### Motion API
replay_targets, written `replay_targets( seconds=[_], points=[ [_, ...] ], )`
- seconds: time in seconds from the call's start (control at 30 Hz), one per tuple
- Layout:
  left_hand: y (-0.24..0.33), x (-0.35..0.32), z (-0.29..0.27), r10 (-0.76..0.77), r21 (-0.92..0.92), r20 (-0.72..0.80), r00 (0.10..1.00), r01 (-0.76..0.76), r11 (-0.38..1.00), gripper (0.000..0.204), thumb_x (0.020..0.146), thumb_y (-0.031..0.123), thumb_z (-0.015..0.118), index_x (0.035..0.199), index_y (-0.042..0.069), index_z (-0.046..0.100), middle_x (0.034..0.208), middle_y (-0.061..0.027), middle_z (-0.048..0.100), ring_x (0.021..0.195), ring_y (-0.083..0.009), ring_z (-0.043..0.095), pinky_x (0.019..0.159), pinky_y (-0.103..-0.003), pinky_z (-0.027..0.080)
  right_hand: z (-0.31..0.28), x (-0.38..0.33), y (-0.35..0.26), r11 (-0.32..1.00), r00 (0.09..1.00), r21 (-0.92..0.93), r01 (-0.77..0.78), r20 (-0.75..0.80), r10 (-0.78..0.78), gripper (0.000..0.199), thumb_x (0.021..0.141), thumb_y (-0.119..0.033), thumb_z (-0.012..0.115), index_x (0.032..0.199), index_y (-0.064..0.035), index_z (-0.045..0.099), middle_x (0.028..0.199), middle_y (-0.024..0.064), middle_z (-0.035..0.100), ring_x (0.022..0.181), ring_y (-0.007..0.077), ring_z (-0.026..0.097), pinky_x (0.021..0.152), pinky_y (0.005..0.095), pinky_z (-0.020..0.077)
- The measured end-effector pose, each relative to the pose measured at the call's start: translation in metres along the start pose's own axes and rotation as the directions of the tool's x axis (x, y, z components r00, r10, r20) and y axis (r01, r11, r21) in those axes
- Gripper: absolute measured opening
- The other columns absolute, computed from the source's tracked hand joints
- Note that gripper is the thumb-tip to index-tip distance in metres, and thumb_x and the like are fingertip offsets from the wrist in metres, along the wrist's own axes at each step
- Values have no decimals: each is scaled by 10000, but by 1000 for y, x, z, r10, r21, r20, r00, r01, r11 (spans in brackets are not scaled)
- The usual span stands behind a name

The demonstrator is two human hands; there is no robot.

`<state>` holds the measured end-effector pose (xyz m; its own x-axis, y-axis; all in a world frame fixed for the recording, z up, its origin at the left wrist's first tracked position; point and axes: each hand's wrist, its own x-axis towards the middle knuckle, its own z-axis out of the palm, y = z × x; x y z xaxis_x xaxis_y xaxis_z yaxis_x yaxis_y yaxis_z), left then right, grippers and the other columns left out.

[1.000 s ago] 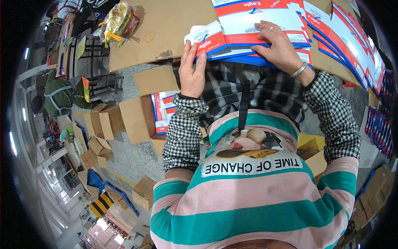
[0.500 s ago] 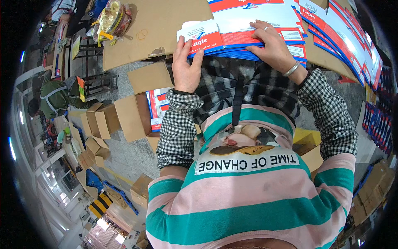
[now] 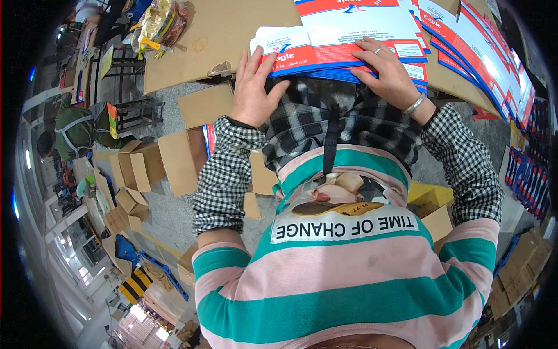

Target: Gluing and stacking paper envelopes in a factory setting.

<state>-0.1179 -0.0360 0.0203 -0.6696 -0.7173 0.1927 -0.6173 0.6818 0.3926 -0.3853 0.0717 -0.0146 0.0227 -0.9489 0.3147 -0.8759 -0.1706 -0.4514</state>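
A flattened printed carton [image 3: 331,51], white, red and blue, lies on top of a stack at the near edge of the cardboard-covered table. My left hand [image 3: 254,87] is at its left end, the fingers apart and the tips over or beside its edge. My right hand [image 3: 390,75], with a ring and a metal bangle, rests on the right part of the carton. Its fingers lie loosely bent on the surface, the thumb near the blue lower edge. More flat cartons [image 3: 415,70] of the same print show under the top one.
Fanned flat cartons [image 3: 465,41] spread over the table's right side. A bag of wrapped goods [image 3: 158,29] sits at the far left on the cardboard sheet [image 3: 232,29]. Open brown boxes [image 3: 180,163] stand on the floor at left. A person in green [image 3: 75,131] is farther left.
My left hand has shifted slightly left and tilted, its thumb now away from the carton's face. The left forearm has swung outward. My right hand has moved slightly right and down.
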Motion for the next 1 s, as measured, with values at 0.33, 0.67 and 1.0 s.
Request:
replay_targets(
  seconds=[0.33, 0.67, 1.0],
  points=[
    [-7, 20, -30, 193, -69, -30, 981, -195, 978, 250, 815, 124, 618, 1056, 58, 612, 1113, -131, 590, 1169, -362, 458, 985, -426, 358, -24, 7, 2, 996, 995, 69, 61, -85, -55, 390, 761, -216, 678, 1096, -42, 580, 1183, 139, 552, 1110, 290, 504, 924, 362, 424],
    [34, 22, -39, -64, -713, -55, 996, 5, 701, 200, 827, 97, 631, 954, -55, 603, 946, -102, 642, 884, -111, 579, 769, -244, 462, -69, 15, -3, 990, 990, 102, 95, -113, -83, 349, 770, -262, 688, 1039, -56, 608, 1123, 123, 591, 991, 278, 584, 818, 347, 487],
    [40, 24, -40, 47, -680, -218, 975, -186, 710, 160, 824, 67, 629, 949, -33, 614, 965, -100, 643, 938, -166, 586, 947, -351, 401, -82, 46, -38, 956, 984, 240, 170, -91, -152, 262, 793, -165, 656, 1023, -42, 626, 1108, 116, 613, 947, 245, 615, 811, 320, 488]
  ],
)
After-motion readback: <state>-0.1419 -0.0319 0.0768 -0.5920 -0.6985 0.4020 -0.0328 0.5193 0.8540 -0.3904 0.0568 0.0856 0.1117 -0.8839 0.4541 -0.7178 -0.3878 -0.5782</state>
